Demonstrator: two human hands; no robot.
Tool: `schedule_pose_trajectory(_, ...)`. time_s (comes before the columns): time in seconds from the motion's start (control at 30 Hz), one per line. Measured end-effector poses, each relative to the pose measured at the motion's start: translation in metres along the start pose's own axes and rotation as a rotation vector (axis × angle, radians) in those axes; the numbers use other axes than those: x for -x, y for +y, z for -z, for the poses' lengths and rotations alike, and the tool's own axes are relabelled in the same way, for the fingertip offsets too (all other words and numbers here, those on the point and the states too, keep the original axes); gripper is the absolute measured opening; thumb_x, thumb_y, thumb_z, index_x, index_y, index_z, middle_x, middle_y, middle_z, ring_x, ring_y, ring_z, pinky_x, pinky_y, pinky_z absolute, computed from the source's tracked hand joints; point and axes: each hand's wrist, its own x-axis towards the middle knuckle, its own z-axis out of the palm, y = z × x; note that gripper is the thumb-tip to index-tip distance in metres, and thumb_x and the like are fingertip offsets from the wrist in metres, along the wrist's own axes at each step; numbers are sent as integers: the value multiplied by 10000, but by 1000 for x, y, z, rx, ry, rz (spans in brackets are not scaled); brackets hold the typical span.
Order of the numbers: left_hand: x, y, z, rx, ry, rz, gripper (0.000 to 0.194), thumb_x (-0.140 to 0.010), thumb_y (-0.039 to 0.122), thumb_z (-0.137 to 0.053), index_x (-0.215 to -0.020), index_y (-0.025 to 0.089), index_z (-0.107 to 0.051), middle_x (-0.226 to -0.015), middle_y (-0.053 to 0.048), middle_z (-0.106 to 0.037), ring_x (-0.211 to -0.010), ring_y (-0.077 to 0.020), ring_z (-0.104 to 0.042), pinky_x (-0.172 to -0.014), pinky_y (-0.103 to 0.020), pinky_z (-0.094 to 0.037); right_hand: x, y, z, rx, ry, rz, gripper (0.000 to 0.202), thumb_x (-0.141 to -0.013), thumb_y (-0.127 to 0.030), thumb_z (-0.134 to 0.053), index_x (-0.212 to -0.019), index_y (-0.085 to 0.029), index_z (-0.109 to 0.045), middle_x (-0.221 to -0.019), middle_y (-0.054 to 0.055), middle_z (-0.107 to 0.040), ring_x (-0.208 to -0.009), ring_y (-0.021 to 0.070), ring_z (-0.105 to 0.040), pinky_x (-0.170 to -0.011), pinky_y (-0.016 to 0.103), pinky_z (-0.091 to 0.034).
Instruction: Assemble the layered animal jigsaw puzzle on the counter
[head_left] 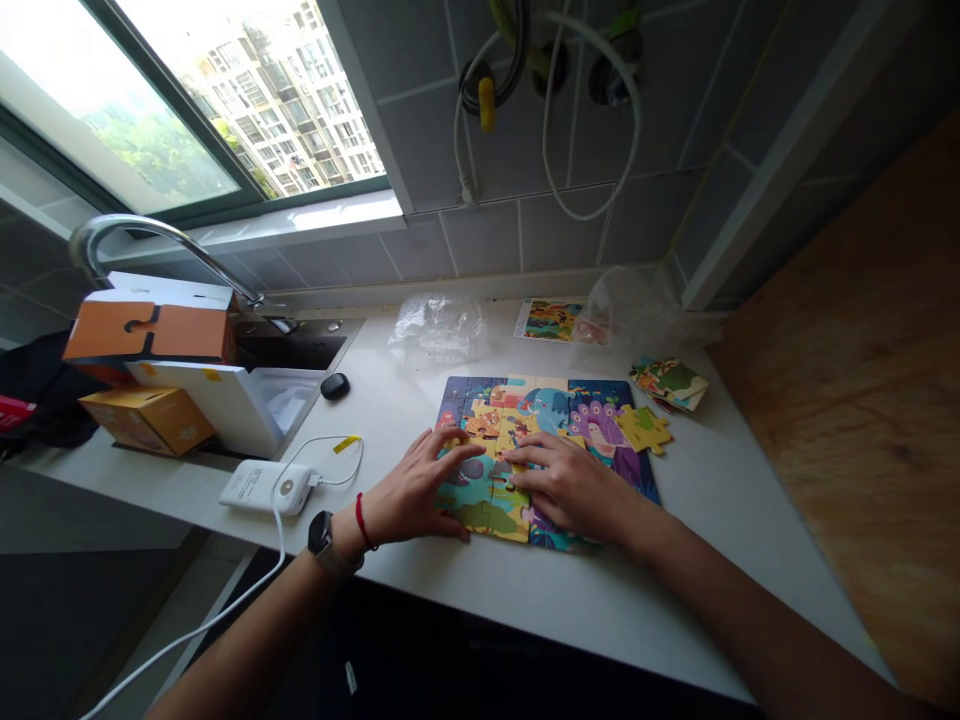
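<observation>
A colourful jigsaw puzzle (547,402) lies on the white counter, its pieces mostly joined into a rectangle. My left hand (420,490) rests at its left edge, fingers apart, thumb near the lower left corner and fingertips on the left pieces. Over the middle and lower part lies my right hand (562,485), fingers extended, fingertips touching pieces near the centre; what is under the palm is hidden. A loose yellow piece (645,429) sits against the puzzle's right edge. Behind it is a small stack of pieces (670,383).
A picture card (553,320) and clear plastic bags (437,328) lie at the back. To the left are a black mouse (335,387), a white power bank (266,487) with its cable, boxes (154,330) and a sink (300,350) with a faucet.
</observation>
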Motion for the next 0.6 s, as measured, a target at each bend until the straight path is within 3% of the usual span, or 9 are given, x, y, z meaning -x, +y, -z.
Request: schedule_pose_trajectory(0.6,-4,-6,4,69,-40,-35,873,-714,658,-921,-1443,280,-625,-1541,-172,-425,-1437,-406,-501,-1208,-560,-477,1,-1,-1,-6,7,-14,218,-856,-89,-744,-976,-250,-831,-1278,67,-791,-1262,291,-683,-1093,485,-581)
